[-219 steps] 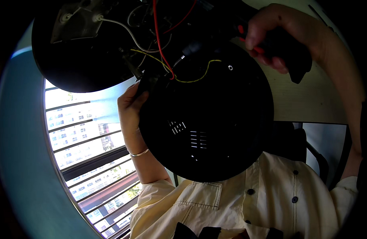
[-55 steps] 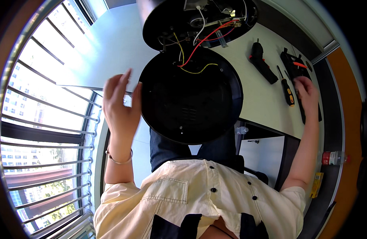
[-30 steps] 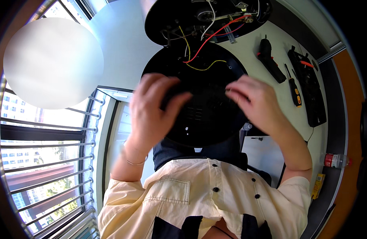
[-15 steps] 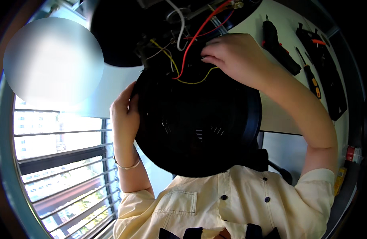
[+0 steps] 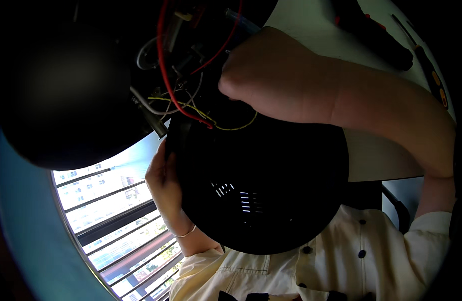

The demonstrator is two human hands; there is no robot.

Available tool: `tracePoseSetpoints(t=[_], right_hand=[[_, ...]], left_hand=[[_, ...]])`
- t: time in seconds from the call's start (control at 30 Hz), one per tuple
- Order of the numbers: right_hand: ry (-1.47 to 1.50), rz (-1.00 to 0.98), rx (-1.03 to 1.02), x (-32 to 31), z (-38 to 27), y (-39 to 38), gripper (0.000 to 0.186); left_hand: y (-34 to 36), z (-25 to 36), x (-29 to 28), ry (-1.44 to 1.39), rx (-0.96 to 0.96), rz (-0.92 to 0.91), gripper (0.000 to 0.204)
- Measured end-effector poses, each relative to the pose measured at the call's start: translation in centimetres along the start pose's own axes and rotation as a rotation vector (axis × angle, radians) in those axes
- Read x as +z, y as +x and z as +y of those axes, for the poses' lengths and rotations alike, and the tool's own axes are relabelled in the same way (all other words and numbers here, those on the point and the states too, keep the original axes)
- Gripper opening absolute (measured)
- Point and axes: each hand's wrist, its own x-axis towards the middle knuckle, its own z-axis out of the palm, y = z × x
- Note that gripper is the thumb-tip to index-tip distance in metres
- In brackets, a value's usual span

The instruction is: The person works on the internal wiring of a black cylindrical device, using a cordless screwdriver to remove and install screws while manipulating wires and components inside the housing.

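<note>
A black round housing (image 5: 271,160) with slotted vents stands tilted open in front of my body. My left hand (image 5: 164,178) grips its left rim, thumb and fingers closed around the edge. My right hand (image 5: 268,72) is curled at the housing's far edge, beside the wiring; its fingertips are hidden, and so is anything between them. Just left of it run a thick red wire (image 5: 165,75), a yellow-green wire (image 5: 235,129) and a white wire (image 5: 148,103). A second large dark rounded part (image 5: 45,145) lies beyond, with metal fittings and a clear sleeve (image 5: 242,21).
On the pale table (image 5: 301,27) at the far right lie a black power screwdriver (image 5: 376,37) and a screwdriver with a black and orange handle (image 5: 431,75). A window with horizontal bars (image 5: 120,210) is at the left. A chair's dark armrest (image 5: 397,208) shows at lower right.
The view has shifted and darkened, so the housing sits lower and further right. My right hand has turned and curled more, its fingertips now hidden. The left hand keeps its grip on the rim.
</note>
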Motion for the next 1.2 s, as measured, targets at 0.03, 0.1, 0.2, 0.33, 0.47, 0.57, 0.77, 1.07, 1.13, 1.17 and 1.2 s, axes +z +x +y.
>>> tracePoseSetpoints(t=[0.03, 0.1, 0.2, 0.33, 0.47, 0.57, 0.77, 1.07, 1.13, 1.17, 1.2], right_hand=[[0.0, 0.046, -0.008, 0.4, 0.0, -0.1, 0.015], [0.039, 0.069, -0.026, 0.9, 0.3, -0.2, 0.016], [0.065, 0.086, -0.038, 1.3, 0.5, -0.2, 0.018], [0.059, 0.062, -0.055, 1.0, 0.4, -0.3, 0.022], [0.036, 0.1, -0.075, 1.4, 0.3, -0.2, 0.024], [0.07, 0.144, -0.109, 1.7, 0.3, 0.1, 0.023], [0.084, -0.046, -0.028, 0.9, -0.3, 1.2, 0.019], [0.279, -0.241, 0.139, -1.2, -0.8, 2.1, 0.019], [0.288, -0.205, 0.05, -0.8, -0.3, 1.5, 0.018], [0.265, -0.207, 0.021, -0.7, -0.3, 1.4, 0.018], [0.196, -0.254, 0.025, -0.9, -0.6, 1.6, 0.017]], left_hand=[[0.0, -0.1, 0.0, -0.004, 0.002, -0.003, 0.032], [0.0, -0.5, -0.2, -0.017, 0.006, -0.008, 0.032], [-0.3, -0.3, -0.2, -0.046, -0.039, -0.002, 0.032], [-0.3, -0.3, -0.2, -0.01, 0.004, 0.003, 0.032], [-0.3, -0.3, -0.2, -0.01, -0.011, 0.005, 0.032], [-0.4, -0.4, -0.3, -0.016, -0.001, 0.001, 0.032], [-0.2, -0.4, -0.4, 0.004, 0.063, -0.036, 0.033], [0.2, -0.5, -0.5, 0.048, 0.116, -0.046, 0.033], [0.3, -0.5, -0.4, 0.024, 0.12, -0.041, 0.034], [0.3, -0.5, -0.3, 0.02, 0.121, -0.041, 0.034], [0.3, -0.5, -0.3, 0.018, 0.121, -0.042, 0.034]])
